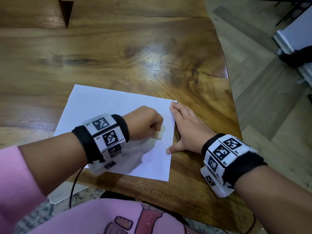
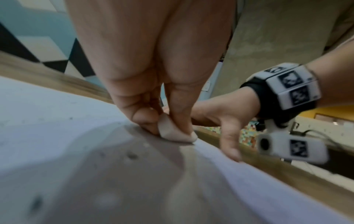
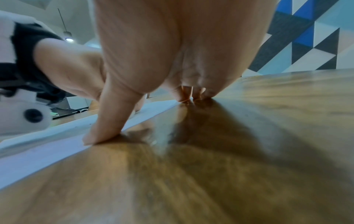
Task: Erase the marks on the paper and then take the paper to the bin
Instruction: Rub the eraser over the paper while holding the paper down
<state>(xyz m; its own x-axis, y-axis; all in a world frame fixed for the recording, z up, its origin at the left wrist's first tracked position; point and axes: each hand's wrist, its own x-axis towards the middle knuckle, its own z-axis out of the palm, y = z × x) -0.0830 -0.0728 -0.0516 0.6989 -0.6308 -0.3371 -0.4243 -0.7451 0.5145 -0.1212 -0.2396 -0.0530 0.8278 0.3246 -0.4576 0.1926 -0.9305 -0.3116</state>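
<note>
A white sheet of paper (image 1: 108, 107) lies on the wooden table (image 1: 118, 56) near its front edge. My left hand (image 1: 148, 124) is curled over the sheet's right half and pinches a small pale eraser (image 2: 174, 131), pressing it onto the paper (image 2: 47, 121). My right hand (image 1: 187, 125) lies flat with straight fingers along the paper's right edge; its thumb (image 3: 107, 121) touches that edge, where the paper (image 3: 38, 150) meets the table (image 3: 210, 151). Dark specks dot the paper in the left wrist view. No bin is in view.
The table's curved right edge (image 1: 226, 68) drops to a pale wood floor (image 1: 270, 107). A dark triangular notch (image 1: 66, 10) cuts the tabletop at the far left. A grey-white frame with a dark object (image 1: 295, 56) stands on the floor at right.
</note>
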